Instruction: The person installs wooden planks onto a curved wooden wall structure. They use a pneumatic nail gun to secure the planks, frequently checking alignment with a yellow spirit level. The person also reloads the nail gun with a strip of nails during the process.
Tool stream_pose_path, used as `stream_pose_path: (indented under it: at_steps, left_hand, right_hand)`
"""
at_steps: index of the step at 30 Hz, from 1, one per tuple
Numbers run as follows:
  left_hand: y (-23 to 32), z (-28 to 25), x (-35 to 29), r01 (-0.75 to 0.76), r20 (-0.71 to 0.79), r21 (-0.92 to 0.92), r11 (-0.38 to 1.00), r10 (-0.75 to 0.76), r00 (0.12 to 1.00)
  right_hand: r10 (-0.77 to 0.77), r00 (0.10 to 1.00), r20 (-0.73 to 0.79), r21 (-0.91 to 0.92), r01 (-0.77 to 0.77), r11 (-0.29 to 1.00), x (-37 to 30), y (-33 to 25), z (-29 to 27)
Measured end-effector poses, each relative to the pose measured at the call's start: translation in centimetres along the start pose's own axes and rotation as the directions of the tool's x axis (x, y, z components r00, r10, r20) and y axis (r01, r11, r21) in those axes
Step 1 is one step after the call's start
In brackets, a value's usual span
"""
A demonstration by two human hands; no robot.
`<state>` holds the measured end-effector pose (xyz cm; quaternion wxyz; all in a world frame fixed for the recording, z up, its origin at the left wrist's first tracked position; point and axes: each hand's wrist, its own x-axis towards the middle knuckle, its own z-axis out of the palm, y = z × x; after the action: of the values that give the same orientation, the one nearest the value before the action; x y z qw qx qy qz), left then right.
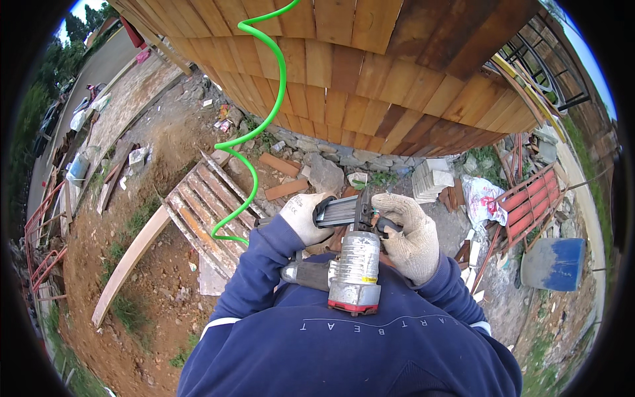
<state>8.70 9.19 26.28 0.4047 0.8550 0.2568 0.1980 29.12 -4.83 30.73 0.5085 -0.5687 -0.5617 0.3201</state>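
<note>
A pneumatic nail gun (pixel 357 264) with a silver ribbed body and red-edged cap lies against my chest, its nose pointing away from me. My gloved left hand (pixel 306 218) is closed around its magazine (pixel 339 212), where a strip of thin metal nails shows. On the other side, my gloved right hand (pixel 411 237) has its fingers curled at the black part beside the nose. Its fingertips are partly hidden. A green coiled air hose (pixel 270 119) hangs from above and passes out of sight near my left forearm.
Ahead curves a wall of overlapping wooden shingles (pixel 317 73) above a stone base. A slatted metal frame (pixel 211 205) and a curved board (pixel 132 261) lie at left. To the right are stacked tiles (pixel 431 180), a red rack (pixel 532 205) and a blue container (pixel 554 264).
</note>
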Motion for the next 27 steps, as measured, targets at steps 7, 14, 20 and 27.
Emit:
stream_pose_path:
  at_steps: [7,14,20,27]
  left_hand:
    - [-1.1,1.3,-0.2,-0.014,0.004,-0.128,0.992,0.014,1.000]
    - [-2.4,3.2,1.3,-0.070,0.118,-0.230,0.971,0.099,0.988]
    - [-2.0,2.9,1.7,-0.117,0.143,-0.174,0.978,0.143,0.979]
    - [-2.5,5.2,1.5,0.029,0.342,-0.312,0.950,0.084,0.936]
  right_hand:
    - [0.098,0.936,0.338,-0.583,0.127,0.803,0.9,-2.4,-1.3]
    - [0.045,0.835,0.549,-0.348,0.180,0.920,2.3,-1.8,-4.0]
    - [0.017,0.747,0.665,-0.347,0.288,0.892,3.1,-0.3,-5.1]
    - [-0.004,0.667,0.745,-0.517,0.582,0.628,5.5,-0.8,-7.0]
